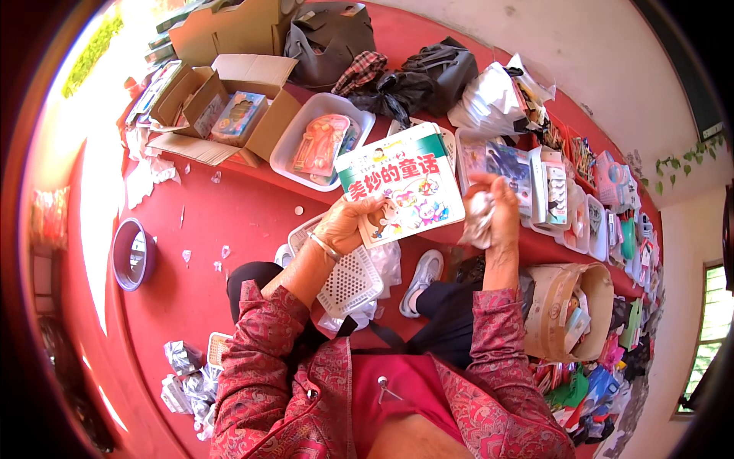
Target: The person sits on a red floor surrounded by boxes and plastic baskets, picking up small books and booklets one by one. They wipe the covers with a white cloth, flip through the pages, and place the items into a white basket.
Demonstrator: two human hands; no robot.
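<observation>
Two hands are at work here, and we see each one occupied: our left hand [342, 226] has its grip closed on the lower left corner of a children's picture book [403, 182], while our right hand [498, 203] is closed around a crumpled white cloth [479, 218] just beside the book's right edge. The book is held up above the red floor [229, 222], its long axis running left to right, so the cloth lies immediately right of it. Beyond sit a white tray [294, 145] and open cardboard boxes [229, 107].
</observation>
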